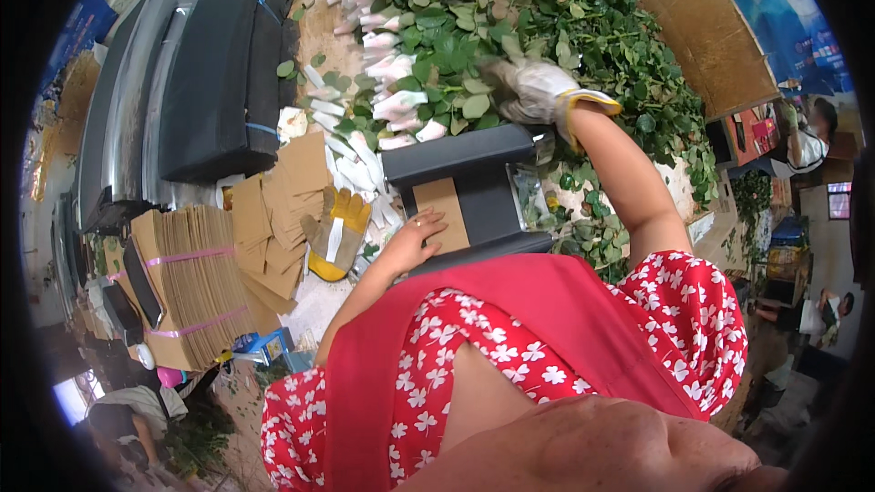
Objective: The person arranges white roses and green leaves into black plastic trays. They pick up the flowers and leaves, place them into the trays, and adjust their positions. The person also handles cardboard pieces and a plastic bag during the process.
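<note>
My bare left hand [419,235] rests with fingers apart on a brown cardboard sheet [445,205] lying in a black padded cradle [456,137]. My right hand [538,91], in a white and yellow glove, reaches into leafy rose stems [592,9] just above the cradle; its fingertips are blurred and partly hidden among the leaves. White and pink wrapped flower heads [396,105] line the left side of the stems. A loose grey and yellow glove [337,232] lies left of my left hand, beside white sleeves [360,164].
Left are a banded cardboard stack [187,282], loose cards [264,237] and a black padded block [219,82]. A cardboard wall [693,27] borders the leaves at right. Other people appear at the lower left [128,428] and right edge [807,137].
</note>
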`<action>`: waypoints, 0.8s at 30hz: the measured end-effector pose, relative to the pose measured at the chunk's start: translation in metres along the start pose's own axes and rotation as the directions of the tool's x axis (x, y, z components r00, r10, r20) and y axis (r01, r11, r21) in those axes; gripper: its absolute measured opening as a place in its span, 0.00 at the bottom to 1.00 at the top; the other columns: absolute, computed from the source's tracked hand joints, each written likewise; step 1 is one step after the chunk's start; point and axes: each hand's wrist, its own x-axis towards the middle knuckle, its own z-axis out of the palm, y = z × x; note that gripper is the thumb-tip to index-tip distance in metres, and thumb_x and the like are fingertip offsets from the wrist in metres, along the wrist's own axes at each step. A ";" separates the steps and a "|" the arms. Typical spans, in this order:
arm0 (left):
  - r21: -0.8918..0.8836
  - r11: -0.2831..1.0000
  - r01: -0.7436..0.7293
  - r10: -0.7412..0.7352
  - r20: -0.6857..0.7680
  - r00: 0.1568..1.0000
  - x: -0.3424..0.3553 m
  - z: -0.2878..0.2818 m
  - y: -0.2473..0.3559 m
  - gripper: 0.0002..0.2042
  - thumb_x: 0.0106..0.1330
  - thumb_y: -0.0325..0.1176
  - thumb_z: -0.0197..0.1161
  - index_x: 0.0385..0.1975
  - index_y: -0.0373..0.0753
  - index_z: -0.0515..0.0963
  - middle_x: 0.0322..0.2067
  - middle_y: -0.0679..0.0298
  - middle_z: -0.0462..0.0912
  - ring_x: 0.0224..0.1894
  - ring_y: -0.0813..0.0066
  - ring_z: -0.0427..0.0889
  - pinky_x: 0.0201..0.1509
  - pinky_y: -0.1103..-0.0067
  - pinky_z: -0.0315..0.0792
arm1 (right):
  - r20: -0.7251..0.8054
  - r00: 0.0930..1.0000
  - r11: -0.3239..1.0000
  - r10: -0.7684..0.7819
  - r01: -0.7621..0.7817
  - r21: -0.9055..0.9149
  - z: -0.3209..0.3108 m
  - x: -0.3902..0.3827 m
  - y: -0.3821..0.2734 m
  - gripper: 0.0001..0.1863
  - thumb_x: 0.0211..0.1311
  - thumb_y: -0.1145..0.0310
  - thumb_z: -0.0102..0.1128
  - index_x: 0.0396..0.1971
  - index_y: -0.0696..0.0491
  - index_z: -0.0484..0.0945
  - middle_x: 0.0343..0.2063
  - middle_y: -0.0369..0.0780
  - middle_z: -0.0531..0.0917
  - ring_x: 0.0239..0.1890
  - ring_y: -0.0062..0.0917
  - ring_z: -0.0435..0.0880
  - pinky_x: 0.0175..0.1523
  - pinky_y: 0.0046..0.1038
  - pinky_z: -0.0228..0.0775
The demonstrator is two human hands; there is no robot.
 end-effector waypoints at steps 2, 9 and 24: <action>-0.015 1.000 -0.021 0.021 0.010 1.000 0.002 -0.010 0.005 0.21 0.58 0.27 0.63 0.53 0.36 0.77 0.59 0.53 0.74 0.68 0.52 0.64 0.69 0.68 0.63 | 0.198 0.979 0.998 -0.048 0.040 0.042 0.011 -0.002 0.016 0.28 0.56 0.66 0.62 0.60 0.46 0.71 0.46 0.50 0.82 0.49 0.42 0.81 0.56 0.39 0.75; -0.681 0.729 -0.073 -0.034 -0.142 0.989 0.026 -0.134 0.098 0.25 0.72 0.40 0.55 0.67 0.42 0.63 0.60 0.48 0.72 0.60 0.55 0.75 0.64 0.65 0.70 | -0.467 0.880 0.975 0.084 0.024 0.221 -0.111 -0.035 -0.003 0.26 0.55 0.74 0.64 0.57 0.48 0.76 0.45 0.43 0.84 0.42 0.35 0.85 0.49 0.32 0.77; -0.248 0.951 -0.185 0.050 -0.467 0.883 0.129 -0.218 0.076 0.31 0.65 0.44 0.65 0.67 0.47 0.63 0.59 0.54 0.75 0.56 0.59 0.78 0.60 0.67 0.72 | -0.420 0.903 0.982 0.085 -0.003 0.190 -0.110 0.012 -0.036 0.19 0.55 0.63 0.59 0.47 0.51 0.78 0.30 0.49 0.84 0.34 0.41 0.84 0.41 0.39 0.77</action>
